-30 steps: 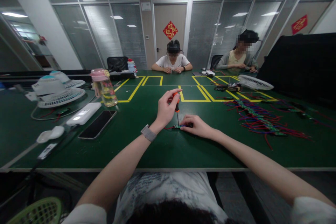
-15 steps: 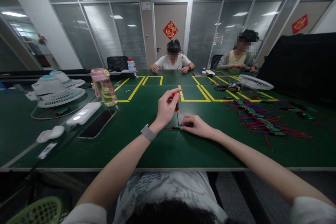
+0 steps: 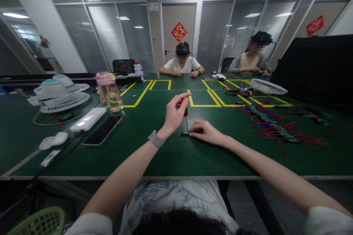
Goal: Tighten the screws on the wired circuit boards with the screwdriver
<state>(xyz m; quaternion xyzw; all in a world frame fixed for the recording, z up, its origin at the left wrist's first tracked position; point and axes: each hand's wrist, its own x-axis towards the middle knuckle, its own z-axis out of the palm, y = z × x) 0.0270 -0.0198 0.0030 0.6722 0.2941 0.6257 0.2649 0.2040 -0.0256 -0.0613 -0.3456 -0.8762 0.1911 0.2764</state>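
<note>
My left hand (image 3: 175, 111) is closed around the orange and black handle of a screwdriver (image 3: 186, 112), held upright with the index finger over its top. The shaft runs down to a small green circuit board (image 3: 185, 133) lying on the table. With thumb and fingers, my right hand (image 3: 205, 132) pinches the right end of that board, where dark wires show. A red wire leaves the board's left end. The exact spot under the screwdriver tip is too small to make out.
A row of wired circuit boards (image 3: 271, 121) lies to the right. On the left are a phone (image 3: 102, 130), a white power bank (image 3: 88, 119), a pink-lidded bottle (image 3: 109, 93) and white fans (image 3: 64, 101). Two people sit across the green table (image 3: 154, 161).
My hands, the screwdriver and the board look unmoved. Across the table, the person in white has lowered a hand to the tabletop.
</note>
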